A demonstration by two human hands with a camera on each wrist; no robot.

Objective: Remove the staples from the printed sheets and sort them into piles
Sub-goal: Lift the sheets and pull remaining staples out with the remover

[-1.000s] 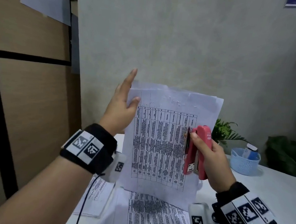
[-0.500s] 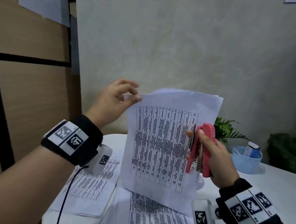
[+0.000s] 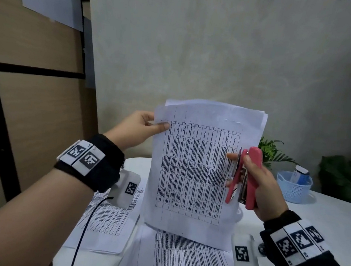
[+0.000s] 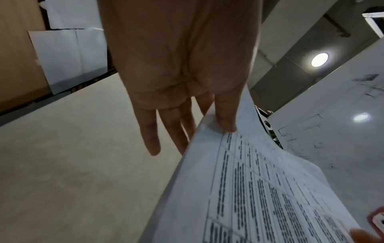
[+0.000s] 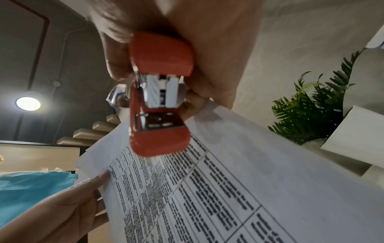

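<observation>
- The printed sheets [image 3: 197, 167], a thin bundle of white paper carrying a dense black table, stood nearly upright in the air above the white table [image 3: 323, 213], and we saw their top edges fanned slightly apart.
- Our left hand [image 3: 137, 129] pinched the upper left corner of the bundle, thumb on the printed face and fingers behind it; from the left wrist the thumb [image 4: 225, 118] lay flat on the paper.
- Our right hand [image 3: 257, 181] gripped a pink stapler [image 3: 245, 178] with a glossy plastic shell and a bright metal core, held upright against the right edge of the bundle, and a fingertip of that hand touched the printed face.
- From the right wrist the stapler's jaws stood a little apart, with the metal magazine showing between them.
- Two flat piles of printed pages lay on the table: one [image 3: 106, 218] below our left wrist, one [image 3: 190, 260] directly under the held bundle.
- A pale blue perforated plastic basket [image 3: 293, 187] sat near the wall to the right, with a small container in it, and a green fern-like plant [image 3: 273, 151] stood behind the stapler.
</observation>
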